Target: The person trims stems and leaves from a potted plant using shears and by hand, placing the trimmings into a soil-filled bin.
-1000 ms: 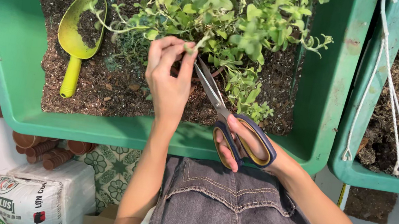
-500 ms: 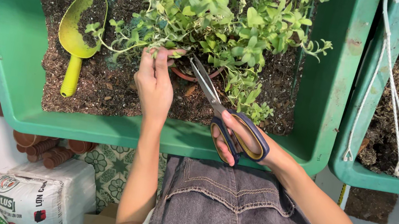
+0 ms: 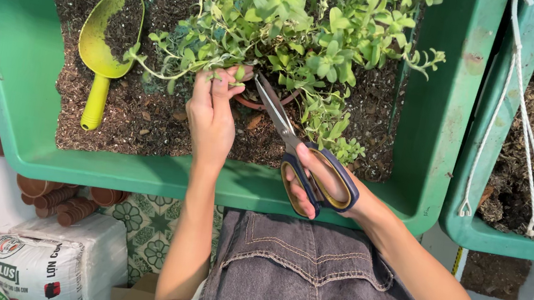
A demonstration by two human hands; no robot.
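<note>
Green soil tray point(image 3: 20, 99): left hand point(image 3: 212, 117) pinches a plant stem point(image 3: 172, 76) lying leftward; right hand point(image 3: 319, 179) grips scissors point(image 3: 284, 128), blades slightly parted, pointing up-left beside it

bare forearms, grey denim garment w/ seams

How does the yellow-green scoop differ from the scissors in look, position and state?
The scoop is yellow-green plastic; the scissors have metal blades and dark handles. The scoop lies loose on the soil with some soil in its bowl, touched by no hand; the scissors are held by the right hand, blades pointing at the plant stems near the left hand. Both are over the green planter.
</note>
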